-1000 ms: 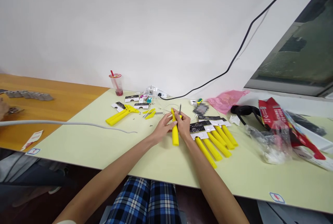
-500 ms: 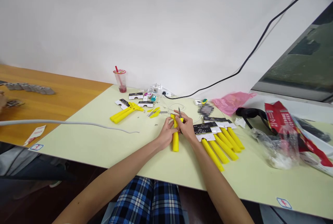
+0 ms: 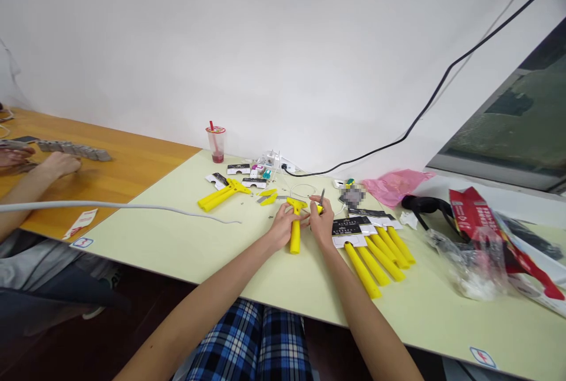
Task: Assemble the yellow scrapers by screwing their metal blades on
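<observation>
My left hand (image 3: 282,226) is closed around the handle of a yellow scraper (image 3: 295,239), whose T-shaped head points away from me. In my right hand (image 3: 322,225) is a screwdriver (image 3: 322,197), its dark shaft pointing up and a bit of yellow showing at the fingers. The right fingertips are close beside the scraper; whether they touch it I cannot tell. Beyond my hands lie loose yellow plates (image 3: 267,198) with a grey blade. Left of these rest yellow scrapers without cards (image 3: 221,196). Several yellow scrapers in black-and-white card sleeves (image 3: 365,260) lie to the right.
Loose cards (image 3: 239,168), a drink cup (image 3: 216,145) and a power strip (image 3: 287,167) stand along the wall. A grey cable (image 3: 168,210) crosses from the left. Pink plastic (image 3: 395,186) and clear wrapping (image 3: 477,269) lie right. A co-worker's hand (image 3: 62,164) is at the wooden table.
My right hand has moved slightly right, away from the scraper, with the screwdriver. The scraper's head now shows. The view has shifted left, bringing more of the co-worker's hands in.
</observation>
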`<action>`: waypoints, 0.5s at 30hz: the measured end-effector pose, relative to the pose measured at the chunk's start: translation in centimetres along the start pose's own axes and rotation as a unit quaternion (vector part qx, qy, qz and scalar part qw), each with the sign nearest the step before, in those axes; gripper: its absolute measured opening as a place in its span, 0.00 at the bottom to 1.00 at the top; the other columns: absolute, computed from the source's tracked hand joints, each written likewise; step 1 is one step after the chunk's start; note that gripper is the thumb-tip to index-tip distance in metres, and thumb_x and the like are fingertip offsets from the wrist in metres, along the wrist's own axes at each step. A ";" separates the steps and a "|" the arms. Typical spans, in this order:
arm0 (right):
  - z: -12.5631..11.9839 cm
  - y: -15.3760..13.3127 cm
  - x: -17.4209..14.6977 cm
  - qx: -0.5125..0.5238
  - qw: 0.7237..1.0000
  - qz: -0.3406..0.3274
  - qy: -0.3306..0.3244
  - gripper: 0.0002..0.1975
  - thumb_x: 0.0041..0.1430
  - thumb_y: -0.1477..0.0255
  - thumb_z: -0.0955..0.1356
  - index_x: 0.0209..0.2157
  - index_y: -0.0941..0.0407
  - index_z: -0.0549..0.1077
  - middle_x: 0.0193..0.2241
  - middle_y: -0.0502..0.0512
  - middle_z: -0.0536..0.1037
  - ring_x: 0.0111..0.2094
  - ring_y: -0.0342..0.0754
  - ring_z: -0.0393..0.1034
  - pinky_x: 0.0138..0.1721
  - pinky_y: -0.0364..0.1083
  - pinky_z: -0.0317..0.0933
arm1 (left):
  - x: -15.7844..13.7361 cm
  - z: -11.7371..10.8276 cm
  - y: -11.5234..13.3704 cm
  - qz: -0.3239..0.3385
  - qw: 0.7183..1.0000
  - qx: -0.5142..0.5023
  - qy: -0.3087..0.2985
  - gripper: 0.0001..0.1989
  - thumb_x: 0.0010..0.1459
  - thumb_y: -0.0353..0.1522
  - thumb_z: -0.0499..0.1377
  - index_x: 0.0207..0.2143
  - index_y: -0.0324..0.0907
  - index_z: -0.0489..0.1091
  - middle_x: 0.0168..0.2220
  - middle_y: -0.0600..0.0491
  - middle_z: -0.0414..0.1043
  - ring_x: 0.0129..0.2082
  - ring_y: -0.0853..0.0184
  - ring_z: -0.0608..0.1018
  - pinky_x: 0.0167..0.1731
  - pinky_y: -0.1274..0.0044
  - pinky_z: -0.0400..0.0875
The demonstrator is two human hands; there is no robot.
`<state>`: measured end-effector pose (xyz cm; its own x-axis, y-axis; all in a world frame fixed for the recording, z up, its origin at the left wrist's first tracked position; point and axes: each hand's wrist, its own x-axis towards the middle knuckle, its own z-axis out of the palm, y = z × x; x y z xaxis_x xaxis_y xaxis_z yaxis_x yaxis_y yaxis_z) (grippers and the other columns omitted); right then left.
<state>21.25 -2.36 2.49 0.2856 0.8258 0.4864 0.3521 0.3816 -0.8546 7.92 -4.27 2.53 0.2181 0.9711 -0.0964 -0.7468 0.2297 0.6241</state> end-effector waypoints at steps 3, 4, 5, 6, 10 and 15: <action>-0.1 0.0 0.0 0.010 0.997 0.070 0.006 0.20 0.67 0.56 0.64 0.50 0.56 0.76 0.49 0.63 0.80 0.24 0.47 0.69 0.23 0.48 0.64 | 0.3 -0.5 1.3 0.013 0.999 -0.028 0.022 0.31 0.47 0.18 0.70 0.46 0.48 0.60 0.57 0.48 0.72 0.56 0.56 0.84 0.48 0.70 0.80; -0.1 0.2 0.1 0.014 0.996 0.087 0.003 0.21 0.66 0.56 0.64 0.49 0.56 0.75 0.48 0.62 0.80 0.22 0.45 0.67 0.21 0.48 0.62 | 0.3 -0.6 1.9 0.018 0.999 -0.036 0.016 0.30 0.47 0.18 0.70 0.46 0.48 0.61 0.56 0.49 0.72 0.57 0.55 0.84 0.46 0.72 0.80; 0.0 0.4 0.2 0.018 0.995 0.101 -0.003 0.21 0.65 0.55 0.64 0.49 0.56 0.75 0.47 0.61 0.80 0.21 0.45 0.65 0.20 0.48 0.60 | 0.3 -0.8 2.4 0.023 0.999 -0.042 0.008 0.29 0.48 0.18 0.69 0.46 0.48 0.61 0.56 0.49 0.72 0.57 0.55 0.83 0.44 0.74 0.79; 0.1 0.7 0.3 0.020 0.993 0.116 -0.013 0.21 0.64 0.55 0.65 0.49 0.56 0.74 0.46 0.61 0.80 0.20 0.45 0.64 0.19 0.48 0.59 | 0.4 -1.0 3.1 0.027 0.999 -0.046 0.000 0.29 0.48 0.18 0.69 0.46 0.47 0.62 0.56 0.49 0.72 0.58 0.55 0.83 0.41 0.76 0.77; 0.6 2.2 0.4 0.000 0.989 0.131 -0.071 0.25 0.60 0.58 0.67 0.54 0.56 0.75 0.47 0.60 0.76 0.23 0.47 0.67 0.22 0.49 0.64 | 0.8 -1.6 6.1 0.046 0.998 -0.040 -0.017 0.27 0.49 0.17 0.68 0.46 0.46 0.64 0.56 0.47 0.73 0.57 0.57 0.83 0.32 0.83 0.71; 1.1 3.6 0.2 -0.053 0.988 0.027 -0.141 0.27 0.62 0.63 0.67 0.61 0.53 0.78 0.47 0.58 0.73 0.42 0.54 0.74 0.43 0.54 0.74 | 2.1 -3.3 11.4 0.049 0.999 -0.016 -0.015 0.25 0.53 0.15 0.66 0.47 0.46 0.66 0.57 0.46 0.74 0.54 0.63 0.84 0.27 0.86 0.68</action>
<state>21.58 -0.32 -0.70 0.0522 0.9322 0.3581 0.4386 0.3007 -0.8469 -2.22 0.61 6.85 0.1616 0.9868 -0.0118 -0.7856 0.1358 0.6037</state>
